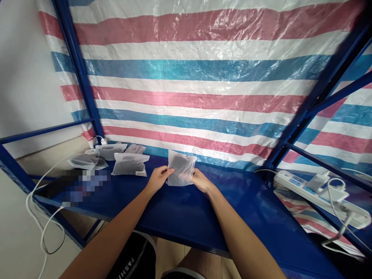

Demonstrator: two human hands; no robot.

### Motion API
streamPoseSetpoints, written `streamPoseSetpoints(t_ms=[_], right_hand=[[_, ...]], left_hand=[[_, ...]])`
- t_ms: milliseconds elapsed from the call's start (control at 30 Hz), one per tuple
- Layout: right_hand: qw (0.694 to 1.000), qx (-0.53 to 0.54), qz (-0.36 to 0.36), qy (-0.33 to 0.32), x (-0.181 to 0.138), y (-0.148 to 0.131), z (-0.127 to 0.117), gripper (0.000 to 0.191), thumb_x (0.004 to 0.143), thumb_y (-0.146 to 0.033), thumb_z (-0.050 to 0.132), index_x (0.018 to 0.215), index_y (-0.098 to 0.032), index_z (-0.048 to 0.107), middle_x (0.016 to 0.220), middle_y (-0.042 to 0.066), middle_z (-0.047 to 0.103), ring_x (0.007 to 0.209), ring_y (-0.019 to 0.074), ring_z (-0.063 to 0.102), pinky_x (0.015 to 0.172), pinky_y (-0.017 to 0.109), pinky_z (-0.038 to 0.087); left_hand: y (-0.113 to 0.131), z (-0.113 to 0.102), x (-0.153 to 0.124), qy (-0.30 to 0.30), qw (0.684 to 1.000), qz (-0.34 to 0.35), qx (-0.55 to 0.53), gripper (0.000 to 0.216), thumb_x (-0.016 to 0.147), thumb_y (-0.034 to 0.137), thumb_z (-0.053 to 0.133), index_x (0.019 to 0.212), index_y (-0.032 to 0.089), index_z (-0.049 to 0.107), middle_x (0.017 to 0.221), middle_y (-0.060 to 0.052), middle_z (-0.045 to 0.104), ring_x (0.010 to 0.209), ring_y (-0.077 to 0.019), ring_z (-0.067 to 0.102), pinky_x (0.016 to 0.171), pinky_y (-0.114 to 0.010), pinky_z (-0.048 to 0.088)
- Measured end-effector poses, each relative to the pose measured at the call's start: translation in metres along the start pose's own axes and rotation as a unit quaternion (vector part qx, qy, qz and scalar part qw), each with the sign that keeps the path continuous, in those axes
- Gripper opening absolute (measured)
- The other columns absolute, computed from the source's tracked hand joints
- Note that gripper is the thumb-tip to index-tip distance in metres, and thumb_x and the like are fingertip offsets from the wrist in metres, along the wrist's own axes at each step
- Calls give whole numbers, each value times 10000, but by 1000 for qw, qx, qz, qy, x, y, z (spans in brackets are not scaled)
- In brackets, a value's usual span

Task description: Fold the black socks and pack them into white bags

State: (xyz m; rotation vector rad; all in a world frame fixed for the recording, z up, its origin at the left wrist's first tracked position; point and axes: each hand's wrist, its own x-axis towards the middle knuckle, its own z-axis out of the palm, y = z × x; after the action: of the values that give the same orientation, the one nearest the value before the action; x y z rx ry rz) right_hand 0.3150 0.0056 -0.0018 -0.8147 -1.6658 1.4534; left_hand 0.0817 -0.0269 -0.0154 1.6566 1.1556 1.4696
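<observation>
Between my hands, a frosted plastic bag [181, 170] with something dark inside is held upright above the blue tabletop [186, 209]. My left hand [159, 178] pinches its left edge, thumb in front. At the opposite edge, my right hand [200, 180] is closed on the bag, with its fingers partly hidden behind the plastic. What the bag contains cannot be made out. To the left of my left hand stands another frosted bag [130, 164], which has a small label at its lower corner.
More packaged items, including a clear bag [87, 161] and a pale packet [135, 149], lie at the back left. White cables [43, 232] hang off the left end. A power strip [305, 186] with plugged-in chargers sits at right. Blue metal posts [78, 69] frame a striped sheet [188, 69].
</observation>
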Motion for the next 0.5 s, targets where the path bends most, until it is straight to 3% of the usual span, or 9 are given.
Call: streamPoseSetpoints(t_ms=[167, 333, 500], right_hand=[[999, 45, 13, 8, 1, 0, 4, 469, 750, -529, 921, 1077, -205, 831, 979, 91, 839, 975, 314, 800, 929, 440, 634], [998, 69, 10, -8, -4, -5, 19, 530, 734, -531, 940, 1132, -202, 824, 1118, 104, 833, 1048, 319, 793, 1016, 454, 605], [996, 87, 9, 30, -2, -9, 19, 561, 675, -551, 962, 1078, -185, 829, 969, 101, 843, 991, 351, 803, 934, 471, 633]], left_hand=[[-2, 1, 1, 25, 1000, 5, 6, 625, 900, 655, 731, 596, 197, 433, 587, 48, 338, 561, -100, 331, 544, -260, 239], [-7, 0, 1, 17, 1000, 1, -19, 540, 869, 599, 789, 639, 199, 509, 600, 46, 443, 570, -106, 400, 548, -245, 293], [-10, 4, 5, 42, 999, -13, -32, 593, 847, 646, 785, 634, 217, 435, 582, 55, 405, 541, -101, 358, 523, -243, 259]])
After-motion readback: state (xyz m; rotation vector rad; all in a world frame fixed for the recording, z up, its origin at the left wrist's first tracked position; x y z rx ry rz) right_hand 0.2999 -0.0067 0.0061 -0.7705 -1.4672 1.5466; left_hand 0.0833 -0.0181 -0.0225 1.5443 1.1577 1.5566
